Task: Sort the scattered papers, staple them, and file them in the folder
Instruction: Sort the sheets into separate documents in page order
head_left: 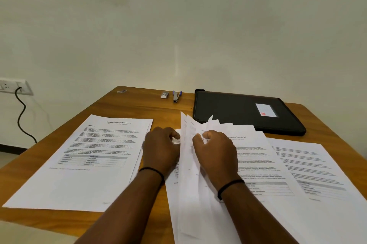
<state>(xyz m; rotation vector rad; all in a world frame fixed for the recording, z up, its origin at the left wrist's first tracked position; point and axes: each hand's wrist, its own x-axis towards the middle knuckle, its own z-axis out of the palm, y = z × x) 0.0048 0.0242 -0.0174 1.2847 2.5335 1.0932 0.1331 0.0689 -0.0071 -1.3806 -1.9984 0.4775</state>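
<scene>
At centre of the wooden bench point(123, 104): a loose sheaf of papers point(190, 164), several sheets stood up on edge and fanned, held between both hands. Left hand point(161, 147) on the sheaf's left face, fingers curled, thumb pressed to the sheets. Right hand point(215, 151) on the sheaf's right face, fingers curled round the upper edges, thumb pinching. Dark band at each wrist.

To the left, lying flat: a printed stack headed "Sample Financial Statement" point(95, 156), apart from the left hand, a table printed in its lower half. To the right, flat and overlapping one another: a transcript sheet point(262, 164), partly under the right hand, and just beyond it a further printed sheet point(313, 168) reaching toward the bench's right edge.

Behind the sheaf, at the far right of the bench: a black folder point(238, 108), closed, lying flat, a pale label with a red mark on its cover; tips of the raised sheets overlapping its near edge in view. Left of the folder, near the far edge: a stapler point(176, 96) and, just beside it, a small white box point(164, 94). Neither touched.

On the wall at far left: a socket plate point(14, 85) with a black cable point(21, 112) hanging down.
</scene>
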